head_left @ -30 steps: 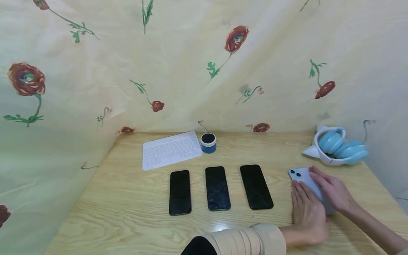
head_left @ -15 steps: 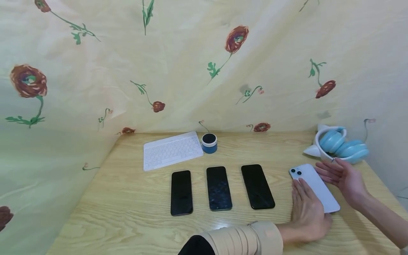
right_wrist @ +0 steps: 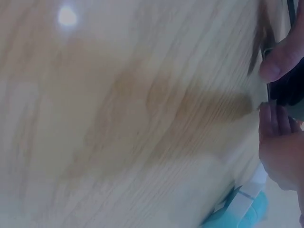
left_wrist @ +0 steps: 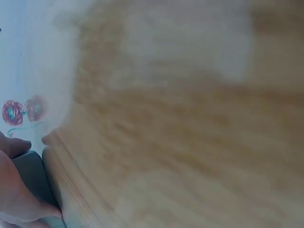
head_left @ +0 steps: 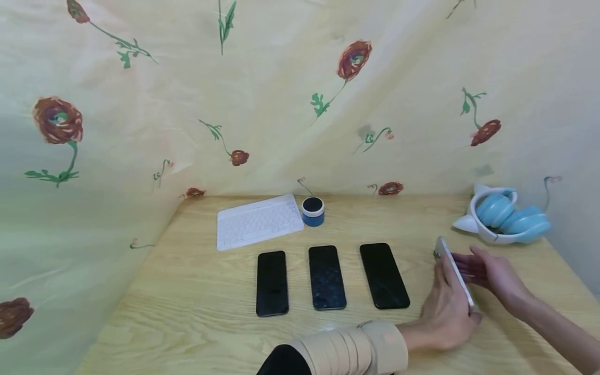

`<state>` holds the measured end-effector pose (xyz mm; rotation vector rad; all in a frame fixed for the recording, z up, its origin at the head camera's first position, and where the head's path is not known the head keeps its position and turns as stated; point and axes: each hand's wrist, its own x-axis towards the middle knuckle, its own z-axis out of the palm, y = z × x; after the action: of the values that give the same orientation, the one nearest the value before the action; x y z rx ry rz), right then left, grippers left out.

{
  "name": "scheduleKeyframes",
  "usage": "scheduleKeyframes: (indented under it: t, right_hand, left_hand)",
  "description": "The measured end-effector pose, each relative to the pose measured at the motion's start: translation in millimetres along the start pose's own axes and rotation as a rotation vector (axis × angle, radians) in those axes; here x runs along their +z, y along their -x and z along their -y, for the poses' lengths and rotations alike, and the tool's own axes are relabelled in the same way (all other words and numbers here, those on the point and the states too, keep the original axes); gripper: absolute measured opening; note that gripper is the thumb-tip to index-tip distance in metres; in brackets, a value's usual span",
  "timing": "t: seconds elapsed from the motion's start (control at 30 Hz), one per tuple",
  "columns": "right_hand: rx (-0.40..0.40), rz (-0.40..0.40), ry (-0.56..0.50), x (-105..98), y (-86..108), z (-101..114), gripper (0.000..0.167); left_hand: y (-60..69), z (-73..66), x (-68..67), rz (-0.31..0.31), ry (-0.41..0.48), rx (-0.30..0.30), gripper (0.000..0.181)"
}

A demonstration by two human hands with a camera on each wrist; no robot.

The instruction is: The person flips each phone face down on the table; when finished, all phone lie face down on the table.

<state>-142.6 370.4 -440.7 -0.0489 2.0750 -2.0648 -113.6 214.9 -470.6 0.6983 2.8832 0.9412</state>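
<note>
A light-coloured smartphone (head_left: 455, 275) stands tilted up on its long edge at the right of the table in the head view. My left hand (head_left: 447, 315) grips it, fingers on the back and thumb at the near end. On the screen side is my right hand (head_left: 501, 281), its fingers extended towards the phone; in the right wrist view the fingertips of this hand (right_wrist: 282, 154) meet the edge of the dark-screened phone (right_wrist: 287, 88), though whether they grip it is hidden. In the left wrist view, the phone (left_wrist: 35, 175) lies within the left hand (left_wrist: 16, 192).
Three black phones (head_left: 384, 276) lie in a row left of the hands. Behind them are a white keyboard (head_left: 260, 222) and a small blue-and-white round speaker-like item (head_left: 313, 211). Blue-and-white cat-ear headphones (head_left: 497, 216) sit at the back right, before a flowered cloth (head_left: 281, 104).
The light phone, back up and flat under my left hand, has been tipped up onto its edge. My right hand lifted off it to the right, then came back towards its screen side.
</note>
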Motion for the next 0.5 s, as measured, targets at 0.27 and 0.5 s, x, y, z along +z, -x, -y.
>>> scheduleKeyframes:
  t: [0.27, 0.5]
  right_hand:
    - [-0.078, 0.008, 0.031, 10, 1.0, -7, 0.042]
    - [-0.085, -0.039, 0.049, 13, 4.2, -7, 0.04]
  left_hand:
    - [0.6, 8.8, -5.4, 0.029, -0.003, 0.042, 0.142]
    - [0.7, 9.6, -2.5, 0.028, -0.225, 0.005, 0.13]
